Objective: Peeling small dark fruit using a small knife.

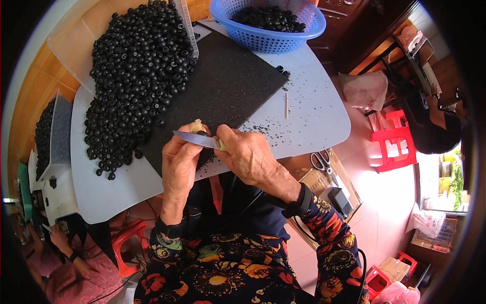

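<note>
My right hand [250, 157] is closed around the pale green handle of a small knife [195, 139], its blade pointing left. In my left hand [178, 159] a small black round part [202, 133] is pinched, mostly hidden behind the blade. A pale yellowish wrap covers a fingertip of that hand. The blade lies against or just in front of the part; contact cannot be made out. Both hands are above the near edge of a black mat [228, 76]. To their left spreads a big heap of black round hollow parts [136, 66], spilling from a clear plastic bin [71, 45].
A blue basket [273, 43] with more black parts stands at the table's far edge. Black scraps and a thin pale stick [287, 105] lie on the white table [324, 116]. Scissors [321, 161] rest on a carton at right. Other people sit at left and far right.
</note>
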A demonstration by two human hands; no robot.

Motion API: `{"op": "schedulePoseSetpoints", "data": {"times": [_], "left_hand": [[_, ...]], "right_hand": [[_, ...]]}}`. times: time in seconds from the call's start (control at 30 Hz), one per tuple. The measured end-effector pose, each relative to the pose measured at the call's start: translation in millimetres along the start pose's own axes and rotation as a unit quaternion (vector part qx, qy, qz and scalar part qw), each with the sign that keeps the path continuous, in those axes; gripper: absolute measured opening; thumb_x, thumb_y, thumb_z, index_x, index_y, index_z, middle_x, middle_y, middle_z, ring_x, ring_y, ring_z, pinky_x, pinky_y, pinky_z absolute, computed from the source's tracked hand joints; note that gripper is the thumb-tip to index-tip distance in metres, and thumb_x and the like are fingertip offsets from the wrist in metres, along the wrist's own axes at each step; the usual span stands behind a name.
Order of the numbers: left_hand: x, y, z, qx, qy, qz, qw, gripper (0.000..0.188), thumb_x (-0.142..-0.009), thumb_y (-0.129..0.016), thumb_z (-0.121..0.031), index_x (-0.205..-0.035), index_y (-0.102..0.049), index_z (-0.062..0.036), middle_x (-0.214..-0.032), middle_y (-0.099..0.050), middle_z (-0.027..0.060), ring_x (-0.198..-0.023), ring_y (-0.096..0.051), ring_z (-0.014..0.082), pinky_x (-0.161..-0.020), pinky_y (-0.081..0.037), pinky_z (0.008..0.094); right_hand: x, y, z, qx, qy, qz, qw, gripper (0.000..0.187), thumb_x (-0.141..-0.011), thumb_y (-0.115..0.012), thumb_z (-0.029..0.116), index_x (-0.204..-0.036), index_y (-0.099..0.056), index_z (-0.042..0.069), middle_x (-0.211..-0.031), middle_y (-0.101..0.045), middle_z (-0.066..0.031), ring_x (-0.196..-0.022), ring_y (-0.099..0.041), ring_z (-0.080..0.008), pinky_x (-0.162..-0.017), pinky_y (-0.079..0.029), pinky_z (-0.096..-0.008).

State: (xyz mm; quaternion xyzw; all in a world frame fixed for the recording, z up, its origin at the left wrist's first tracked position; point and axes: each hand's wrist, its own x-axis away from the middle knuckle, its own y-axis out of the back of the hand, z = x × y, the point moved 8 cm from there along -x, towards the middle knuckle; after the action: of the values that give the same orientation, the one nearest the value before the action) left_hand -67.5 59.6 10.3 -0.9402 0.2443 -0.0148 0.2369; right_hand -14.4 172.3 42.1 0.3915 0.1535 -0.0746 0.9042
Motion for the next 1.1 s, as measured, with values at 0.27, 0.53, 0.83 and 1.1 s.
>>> {"op": "schedulePoseSetpoints", "data": {"times": [0.27, 0.53, 0.83, 1.1], "left_hand": [[10.1, -18.1, -22.0, -0.06, -0.059, 0.085, 0.993, 0.019, -0.082, -0.059, -0.01, -0.096, -0.059, 0.0016, -0.092, -0.054, 0.0068, -0.078, -0.05, 0.0119, -0.075, -0.042, 0.0266], [6.6, -10.9, -3.2, -0.026, -0.007, 0.053, 0.998, 0.02, -0.085, -0.057, -0.007, -0.103, -0.058, 0.0026, -0.093, -0.056, 0.0038, -0.082, -0.051, 0.01, -0.081, -0.042, 0.0252], [5.8, -9.1, 3.2, -0.089, -0.002, 0.008, 0.996, 0.023, -0.086, -0.056, -0.003, -0.107, -0.058, 0.0037, -0.092, -0.056, 0.0017, -0.081, -0.054, 0.0079, -0.08, -0.047, 0.0229], [0.1, -11.9, 3.4, -0.041, 0.008, 0.036, 0.998, 0.023, -0.086, -0.056, -0.006, -0.107, -0.058, 0.0037, -0.09, -0.057, 0.0019, -0.083, -0.054, 0.0077, -0.077, -0.046, 0.0228]], "right_hand": [[-15.2, 26.4, -33.2, -0.064, -0.127, -0.052, 0.988, 0.024, -0.089, -0.051, 0.017, -0.077, -0.052, -0.004, -0.061, -0.055, -0.0236, -0.059, -0.058, -0.0396, -0.052, -0.044, -0.042], [-6.0, -4.6, -31.5, -0.284, -0.143, 0.052, 0.947, 0.028, -0.093, -0.052, 0.026, -0.084, -0.059, 0.0, -0.061, -0.056, -0.0075, -0.057, -0.053, -0.0143, -0.053, -0.042, -0.0316], [-7.7, -13.0, -23.8, -0.369, -0.103, 0.045, 0.923, 0.034, -0.093, -0.055, 0.034, -0.078, -0.059, 0.003, -0.06, -0.043, 0.0058, -0.054, -0.039, -0.0042, -0.049, -0.033, -0.0218], [-2.6, -6.9, -30.7, -0.465, -0.174, 0.021, 0.868, 0.022, -0.095, -0.052, 0.021, -0.089, -0.057, 0.0, -0.07, -0.055, -0.0009, -0.068, -0.049, -0.0074, -0.063, -0.043, -0.0245]]}}
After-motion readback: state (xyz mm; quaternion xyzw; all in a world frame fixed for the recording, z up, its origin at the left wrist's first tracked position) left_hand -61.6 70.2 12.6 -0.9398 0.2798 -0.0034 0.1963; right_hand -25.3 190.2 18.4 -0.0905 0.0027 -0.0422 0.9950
